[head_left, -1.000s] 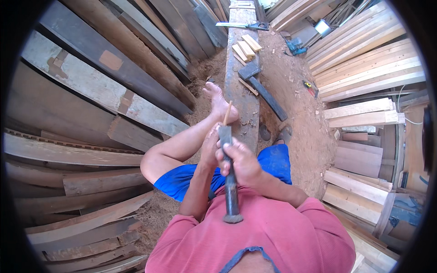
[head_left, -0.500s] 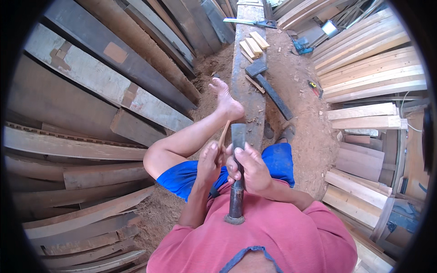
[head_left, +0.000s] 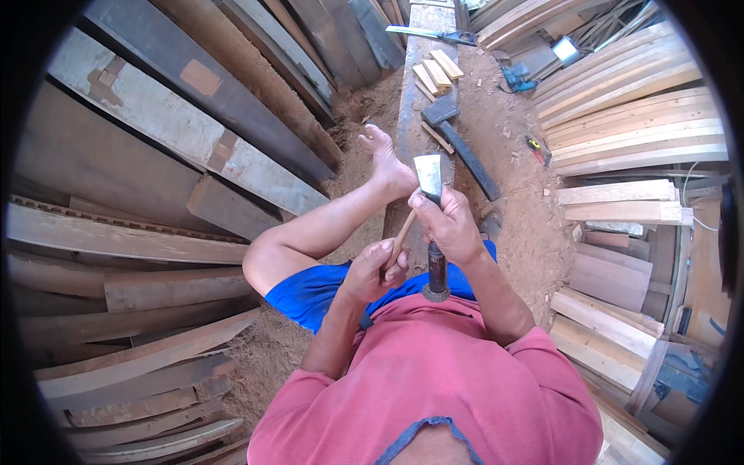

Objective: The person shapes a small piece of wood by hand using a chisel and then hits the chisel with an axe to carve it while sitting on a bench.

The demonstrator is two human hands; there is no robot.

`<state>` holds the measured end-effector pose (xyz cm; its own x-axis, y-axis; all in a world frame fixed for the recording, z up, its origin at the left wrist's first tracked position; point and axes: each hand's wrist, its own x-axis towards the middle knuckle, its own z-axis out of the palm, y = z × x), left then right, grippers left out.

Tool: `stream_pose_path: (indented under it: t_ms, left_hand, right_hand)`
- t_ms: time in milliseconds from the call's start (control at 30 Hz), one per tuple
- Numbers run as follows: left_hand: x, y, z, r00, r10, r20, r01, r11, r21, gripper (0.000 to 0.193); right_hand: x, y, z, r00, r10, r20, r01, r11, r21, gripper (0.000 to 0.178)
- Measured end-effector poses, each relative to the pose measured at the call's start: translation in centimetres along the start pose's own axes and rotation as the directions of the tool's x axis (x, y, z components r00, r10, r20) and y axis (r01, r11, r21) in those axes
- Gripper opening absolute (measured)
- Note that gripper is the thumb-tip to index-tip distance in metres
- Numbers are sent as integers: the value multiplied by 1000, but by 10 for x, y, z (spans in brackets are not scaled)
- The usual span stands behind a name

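Note:
My right hand (head_left: 453,226) is closed round the upper part of a chisel (head_left: 428,172), just below its broad, bright blade. The blade points away from me, and the dark handle with its frayed end (head_left: 437,283) hangs below the hand, over my lap. In my left hand (head_left: 375,270) is a thin wooden stick (head_left: 403,235), gripped near its lower end. The stick slants up to the right, and its top meets the right fingers beside the chisel. Whether it touches the steel is hidden by those fingers.
Ahead lies a narrow plank bench (head_left: 418,128) bearing a mallet (head_left: 457,139), small wooden blocks (head_left: 438,70) and a handsaw (head_left: 434,34). A blue power tool (head_left: 518,77) and a red-yellow tool (head_left: 535,149) lie on the dusty ground. Boards (head_left: 170,116) lean at left; lumber (head_left: 635,124) is stacked at right.
The chisel has moved up and away from my chest, its blade now catching the light. My right hand has gone with it, and the stick has tilted over to the right.

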<state>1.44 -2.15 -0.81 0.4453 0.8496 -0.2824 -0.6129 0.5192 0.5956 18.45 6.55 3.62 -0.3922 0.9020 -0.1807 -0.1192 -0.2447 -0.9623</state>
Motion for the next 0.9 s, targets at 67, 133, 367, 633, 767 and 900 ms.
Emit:
stream_pose_path:
  t_ms: [67, 133, 367, 633, 767, 900]
  left_hand:
    - [3, -2, -3, 996, 69, -53, -70, 997, -32, 39]
    - [9, 2, -8, 989, 102, -107, -105, 994, -20, 39]
    - [32, 29, 4, 903, 202, -378, -130, 970, 207, 41]
    - [7, 38, -5, 865, 458, -204, -170, 651, 740, 37]
    - [-1, 43, 11, 816, 562, -136, -242, 546, 802, 36]
    - [-8, 46, 24, 777, 606, -173, -234, 532, 814, 35]
  right_hand:
    - [-1, 2, 10, 996, -1, -88, 11, 993, 119, 16]
    - [-3, 0, 21, 985, 5, -172, 36, 971, 235, 19]
    - [-37, 0, 61, 948, 285, 145, -311, 720, 620, 19]
    - [-61, -19, 80, 919, 278, 279, -392, 717, 576, 15]
    - [-61, -29, 80, 929, 252, 273, -367, 735, 570, 15]
    - [-61, -29, 80, 923, 277, 267, -382, 750, 540, 16]
